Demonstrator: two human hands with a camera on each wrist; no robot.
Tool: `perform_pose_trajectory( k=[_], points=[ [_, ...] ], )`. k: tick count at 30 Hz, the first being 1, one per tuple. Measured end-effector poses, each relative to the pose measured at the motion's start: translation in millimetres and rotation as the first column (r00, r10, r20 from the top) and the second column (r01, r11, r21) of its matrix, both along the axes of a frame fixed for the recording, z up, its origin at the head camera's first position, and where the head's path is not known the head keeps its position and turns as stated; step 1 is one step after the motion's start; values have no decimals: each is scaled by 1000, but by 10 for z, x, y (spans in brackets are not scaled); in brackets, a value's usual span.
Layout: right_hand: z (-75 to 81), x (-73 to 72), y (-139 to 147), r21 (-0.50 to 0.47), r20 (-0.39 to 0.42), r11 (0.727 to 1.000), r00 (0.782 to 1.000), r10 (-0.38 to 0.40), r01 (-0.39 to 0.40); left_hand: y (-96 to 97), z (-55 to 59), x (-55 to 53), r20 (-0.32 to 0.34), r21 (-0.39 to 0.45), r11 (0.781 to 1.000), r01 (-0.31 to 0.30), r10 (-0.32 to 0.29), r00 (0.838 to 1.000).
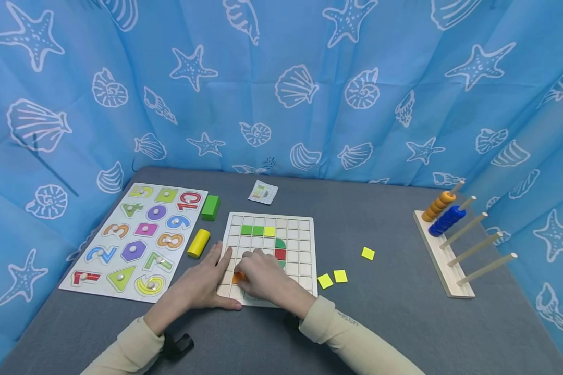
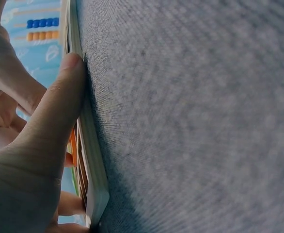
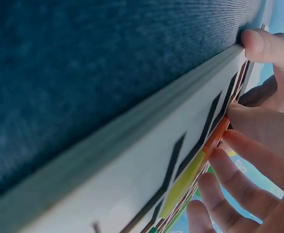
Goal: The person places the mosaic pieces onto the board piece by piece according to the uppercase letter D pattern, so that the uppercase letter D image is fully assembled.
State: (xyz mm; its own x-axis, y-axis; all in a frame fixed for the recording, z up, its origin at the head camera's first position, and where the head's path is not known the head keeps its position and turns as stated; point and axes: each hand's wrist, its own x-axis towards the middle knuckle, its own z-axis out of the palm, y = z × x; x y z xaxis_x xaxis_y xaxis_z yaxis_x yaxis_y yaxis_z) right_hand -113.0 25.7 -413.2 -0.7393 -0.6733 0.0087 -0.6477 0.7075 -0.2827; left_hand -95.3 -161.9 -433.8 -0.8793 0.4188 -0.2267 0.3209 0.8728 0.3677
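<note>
A white wooden grid board (image 1: 305, 224) lies on the table with green, yellow and red tiles in some squares. My left hand (image 1: 199, 281) rests at its lower left corner, thumb along the front edge and fingers straight on the left side. Near that corner, my right hand (image 1: 265, 273) pinches an orange tile (image 3: 217, 133) between thumb and index finger, low over the squares. The right hand hides part of the board and most of the orange tile in the head view. A yellow tile (image 3: 183, 187) shows beside it in the right wrist view.
Loose yellow tiles (image 1: 340, 276) lie right of the board. On the left are a number-and-shape puzzle (image 1: 117, 229), a yellow cylinder (image 1: 198, 243) and a green block (image 1: 210, 208). Behind lies a small printed card (image 1: 263, 192). At the right stands a peg rack (image 1: 443, 260) with orange and blue beads.
</note>
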Motion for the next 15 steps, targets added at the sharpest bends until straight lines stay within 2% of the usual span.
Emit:
perform_pose_trajectory(
  k=[15],
  points=[
    [-27,-10,56,-42,1,999,1000,-9,9,0,-12,-13,2,-11,1000,3,-3,1000]
  ],
)
